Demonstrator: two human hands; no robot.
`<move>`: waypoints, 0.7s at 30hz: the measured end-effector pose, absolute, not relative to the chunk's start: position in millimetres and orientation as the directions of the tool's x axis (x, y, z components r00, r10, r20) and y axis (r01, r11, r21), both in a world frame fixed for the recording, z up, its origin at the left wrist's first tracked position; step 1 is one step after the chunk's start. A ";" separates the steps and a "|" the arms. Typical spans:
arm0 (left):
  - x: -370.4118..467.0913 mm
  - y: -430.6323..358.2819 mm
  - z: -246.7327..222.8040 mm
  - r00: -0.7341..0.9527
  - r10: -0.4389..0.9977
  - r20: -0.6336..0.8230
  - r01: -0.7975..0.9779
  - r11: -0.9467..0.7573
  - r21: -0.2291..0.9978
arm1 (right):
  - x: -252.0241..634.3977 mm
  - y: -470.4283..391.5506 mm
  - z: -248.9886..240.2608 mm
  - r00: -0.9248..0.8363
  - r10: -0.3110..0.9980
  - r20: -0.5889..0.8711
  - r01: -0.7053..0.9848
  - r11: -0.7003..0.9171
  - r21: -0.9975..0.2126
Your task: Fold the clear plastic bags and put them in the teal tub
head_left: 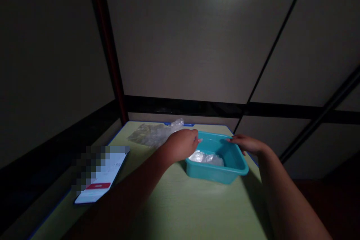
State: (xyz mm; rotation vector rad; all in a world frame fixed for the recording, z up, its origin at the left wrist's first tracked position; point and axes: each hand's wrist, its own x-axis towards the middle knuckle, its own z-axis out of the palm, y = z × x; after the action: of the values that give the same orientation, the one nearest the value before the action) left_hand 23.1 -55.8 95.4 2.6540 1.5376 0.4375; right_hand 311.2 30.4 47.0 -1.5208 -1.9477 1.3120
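A teal plastic basin rests on the table, tilted slightly in my view. My left hand is closed at its left rim, fingertips curled over the inner side. On the opposite rim my right hand has its thumb inside and fingers outside, gripping the edge. Inside the basin lies crumpled clear plastic, shiny and partly hidden by the left wall and hand. Just beyond my left hand, a clear plastic bag is spread flat with one end bunched up.
A phone with a lit screen lies at the table's left side, partly pixelated. The pale green table has a blue edge. Dark-trimmed panels stand close behind it and to the left.
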 end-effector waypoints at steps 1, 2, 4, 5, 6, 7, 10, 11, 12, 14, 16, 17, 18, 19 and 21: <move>24.4 -55.3 95.0 0.445 0.857 0.261 0.848 -0.497 0.185 | 317.5 31.4 47.1 -0.343 0.905 -0.252 0.572 -0.011 -0.820; 25.5 -55.3 94.6 0.427 0.855 0.295 0.851 -0.490 0.188 | 323.2 32.5 46.7 -0.322 0.914 -0.246 0.566 -0.023 -0.824; 27.1 -55.7 93.2 0.400 0.856 0.328 0.859 -0.475 0.190 | 332.2 35.1 44.1 -0.281 0.933 -0.224 0.536 -0.041 -0.843; 27.3 -55.6 91.9 0.392 0.862 0.323 0.864 -0.465 0.194 | 335.5 36.5 42.1 -0.260 0.943 -0.208 0.511 -0.048 -0.858; 27.3 -55.3 90.0 0.390 0.869 0.306 0.866 -0.458 0.198 | 338.1 37.9 39.8 -0.239 0.952 -0.193 0.482 -0.057 -0.874; 27.2 -54.5 87.6 0.393 0.874 0.285 0.867 -0.456 0.202 | 340.0 39.3 37.5 -0.214 0.960 -0.181 0.448 -0.068 -0.891; 27.3 -51.3 78.3 0.428 0.873 0.233 0.855 -0.475 0.207 | 343.3 43.0 31.5 -0.135 0.974 -0.181 0.331 -0.128 -0.935; 27.8 -50.3 75.1 0.446 0.868 0.219 0.846 -0.489 0.211 | 344.1 44.2 30.1 -0.108 0.976 -0.188 0.291 -0.150 -0.945; 28.5 -49.6 72.1 0.464 0.861 0.207 0.836 -0.503 0.217 | 344.7 45.4 28.9 -0.083 0.978 -0.193 0.252 -0.167 -0.953; 30.3 -49.0 67.4 0.500 0.847 0.180 0.815 -0.530 0.234 | 346.0 48.3 26.8 -0.049 0.981 -0.188 0.183 -0.176 -0.967; 31.8 -49.2 64.7 0.526 0.837 0.152 0.800 -0.547 0.246 | 347.0 51.5 24.8 -0.035 0.983 -0.180 0.120 -0.175 -0.977; 32.2 -49.4 63.9 0.533 0.835 0.139 0.797 -0.550 0.250 | 347.4 53.1 23.7 -0.028 0.983 -0.183 0.092 -0.180 -0.979; 32.4 -49.5 63.4 0.533 0.836 0.131 0.798 -0.548 0.251 | 347.7 54.6 22.7 -0.016 0.981 -0.191 0.070 -0.190 -0.979; 32.3 -49.3 63.0 0.530 0.839 0.125 0.801 -0.543 0.251 | 347.9 56.0 21.8 0.000 0.979 -0.204 0.055 -0.204 -0.977; 31.5 -48.3 62.0 0.522 0.843 0.128 0.806 -0.537 0.251 | 348.0 58.2 20.4 0.051 0.974 -0.220 0.043 -0.222 -0.974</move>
State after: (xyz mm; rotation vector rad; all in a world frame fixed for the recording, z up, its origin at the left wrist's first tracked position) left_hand 31.5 -48.3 62.0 2.5976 1.4191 0.3508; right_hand 348.0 58.2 20.4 -1.4301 -1.0963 1.3130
